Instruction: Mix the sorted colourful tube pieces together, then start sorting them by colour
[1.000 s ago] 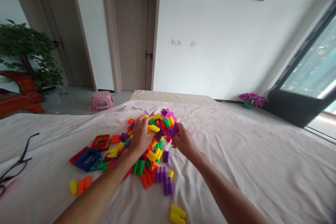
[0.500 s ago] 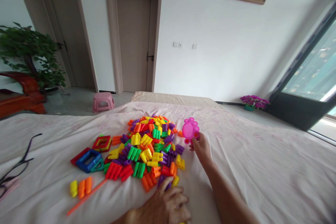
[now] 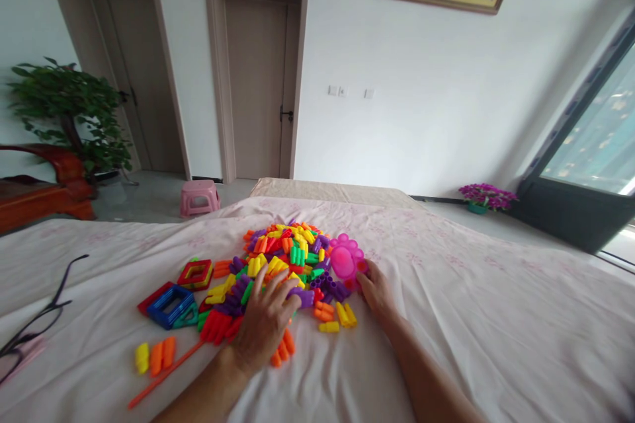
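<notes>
My left hand (image 3: 265, 320) lies palm down over the near side of a heap of plastic building blocks (image 3: 297, 256), with its fingers spread. A purple block (image 3: 301, 296) is close by its thumb; contact is unclear. The blocks are short joined tubes in red, yellow, green, orange and purple. At the heap's right edge, my right hand (image 3: 378, 291) grips a see-through pink paw-shaped plastic piece (image 3: 344, 260) by its lower right rim. A few yellow blocks (image 3: 346, 314) and an orange block (image 3: 323, 311) lie loose between the hands.
Left of the heap are magnetic frame tiles (image 3: 171, 305), an orange stick (image 3: 166, 375) and loose blocks (image 3: 163, 355). Eyeglasses (image 3: 42, 309) lie at the far left of the cloth-covered surface (image 3: 476, 317). A pink stool (image 3: 199, 198) stands beyond.
My left hand has moved up and left from the front edge onto the heap. The pink piece in my right hand has shifted left and lower against the blocks. Some front blocks lie differently.
</notes>
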The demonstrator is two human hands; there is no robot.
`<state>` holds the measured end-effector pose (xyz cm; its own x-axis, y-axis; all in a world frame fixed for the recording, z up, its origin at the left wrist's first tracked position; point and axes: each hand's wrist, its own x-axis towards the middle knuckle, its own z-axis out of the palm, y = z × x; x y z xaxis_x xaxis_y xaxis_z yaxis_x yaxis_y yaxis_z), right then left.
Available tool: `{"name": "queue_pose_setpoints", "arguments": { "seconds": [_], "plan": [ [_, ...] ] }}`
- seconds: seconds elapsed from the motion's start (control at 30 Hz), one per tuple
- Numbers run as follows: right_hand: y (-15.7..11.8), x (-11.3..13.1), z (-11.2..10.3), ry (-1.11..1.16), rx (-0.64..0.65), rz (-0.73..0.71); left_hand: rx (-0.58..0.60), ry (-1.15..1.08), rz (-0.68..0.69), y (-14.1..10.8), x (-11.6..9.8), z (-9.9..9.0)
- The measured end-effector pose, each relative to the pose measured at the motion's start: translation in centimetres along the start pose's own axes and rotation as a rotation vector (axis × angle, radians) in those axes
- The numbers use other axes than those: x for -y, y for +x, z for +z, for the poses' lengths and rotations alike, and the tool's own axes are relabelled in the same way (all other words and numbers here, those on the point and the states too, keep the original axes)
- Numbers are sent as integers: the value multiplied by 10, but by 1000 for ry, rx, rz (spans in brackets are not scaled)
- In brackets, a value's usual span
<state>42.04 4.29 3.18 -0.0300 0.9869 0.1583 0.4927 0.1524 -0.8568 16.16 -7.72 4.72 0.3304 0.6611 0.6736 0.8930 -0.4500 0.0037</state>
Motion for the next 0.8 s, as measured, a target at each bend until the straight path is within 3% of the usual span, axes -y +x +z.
{"name": "queue_pose_setpoints", "arguments": {
  "seconds": [0.2, 0.47, 0.8],
  "plan": [
    [2, -11, 7, -142, -124, -138, -47, 63, -153, 0, 14, -4],
    [-1, -10, 6, -54, -146, -167, -150, 232, -223, -5, 21, 5],
    [-1, -12, 7, -48, -117, -188, -86, 291, -255, -10, 33, 3]
  ]
}}
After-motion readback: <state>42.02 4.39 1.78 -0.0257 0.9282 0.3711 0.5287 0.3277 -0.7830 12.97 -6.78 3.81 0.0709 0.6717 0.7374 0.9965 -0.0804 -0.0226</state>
